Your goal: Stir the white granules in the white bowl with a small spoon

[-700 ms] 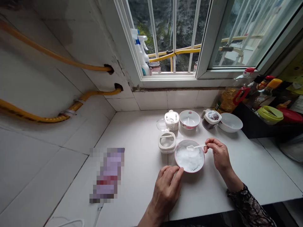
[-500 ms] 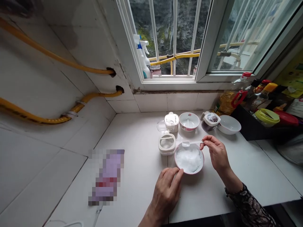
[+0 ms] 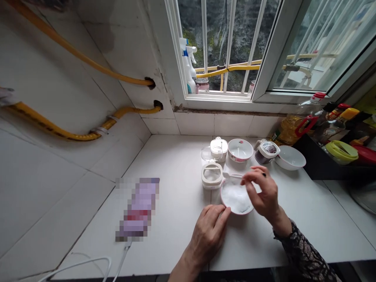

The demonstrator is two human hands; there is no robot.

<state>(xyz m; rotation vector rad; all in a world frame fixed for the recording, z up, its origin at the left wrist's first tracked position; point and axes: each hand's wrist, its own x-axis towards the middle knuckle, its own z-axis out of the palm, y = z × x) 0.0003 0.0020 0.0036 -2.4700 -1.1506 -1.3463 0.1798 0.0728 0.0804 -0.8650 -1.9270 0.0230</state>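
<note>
A white bowl [image 3: 237, 199] holding white granules, partly wet-looking at its near side, stands on the counter. My left hand [image 3: 209, 227] grips its near left rim between thumb and fingers, steadying it. Over the bowl's right side, my right hand [image 3: 263, 191] pinches the handle of a small white spoon [image 3: 233, 175]. The spoon's head points left, above the far rim, close to an open seasoning jar [image 3: 212, 177]. Parts of the bowl's right side are hidden by my right hand.
Behind are a second white jar [image 3: 219, 147], a flowered bowl [image 3: 240, 150], a jar with dark contents [image 3: 266, 152] and a plain white bowl [image 3: 290, 158]. An oil bottle [image 3: 293, 121] and a black condiment box [image 3: 315, 158] stand right. A blurred purple object [image 3: 139, 207] with a cable lies left.
My right hand has shifted left and turned, its back now raised, and the spoon has moved left toward the open jar. My left hand stays at the rim. The view has shifted slightly.
</note>
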